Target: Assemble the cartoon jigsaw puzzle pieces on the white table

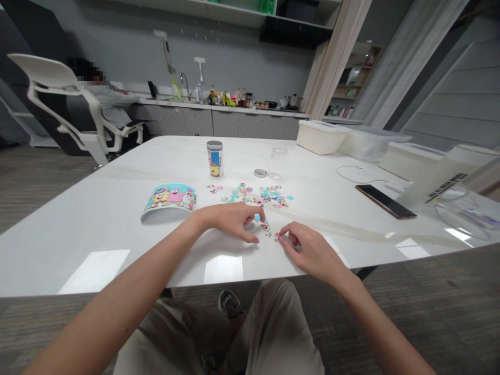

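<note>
My left hand (236,219) rests on the white table with thumb and fingers apart, its index finger by a short joined strip of jigsaw pieces (266,227). Between the thumb and fingers of my right hand (307,247) is a small jigsaw puzzle piece (277,237), just right of that strip and apart from it. Beyond my hands lie many loose puzzle pieces (273,195) in a spread heap. To the left, a curved picture sheet (171,200) with cartoon figures stands bowed on the table.
A lidded jar with a cartoon label (214,159) stands behind the pieces, near a clear container (278,161) and a metal lid (260,173). A phone (385,201) and storage boxes (322,136) are at the right. A person (111,101) sits at the far left.
</note>
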